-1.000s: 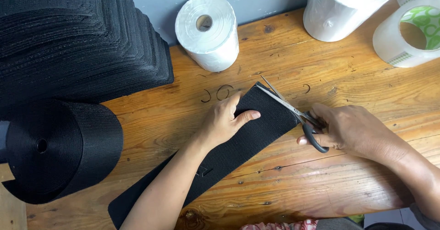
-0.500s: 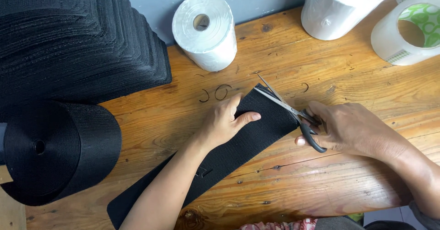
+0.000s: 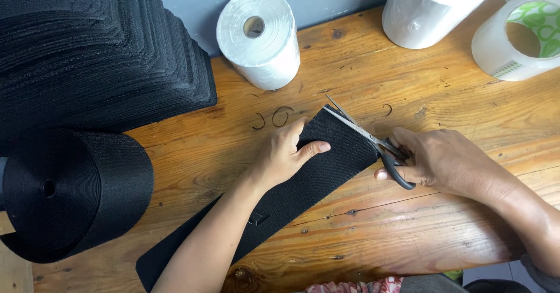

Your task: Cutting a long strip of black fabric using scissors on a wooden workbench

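Observation:
A wide black woven strap [image 3: 326, 164] lies diagonally across the wooden table [image 3: 373, 234]. My left hand [image 3: 286, 153] presses flat on the strap near its upper right end. Black-handled scissors [image 3: 373, 144] are in my right hand [image 3: 437, 161], and their open blades rest along the strap's end edge.
A big roll of black strap [image 3: 70, 194] stands at the left, with a tall stack of cut black pieces [image 3: 99, 53] behind it. A white roll [image 3: 262, 36] sits at the back, a larger white roll [image 3: 431, 7] and a clear tape roll [image 3: 519, 36] at the back right.
Both hands and the scissors stay nearly where they were on the strap's end. The view has shifted slightly.

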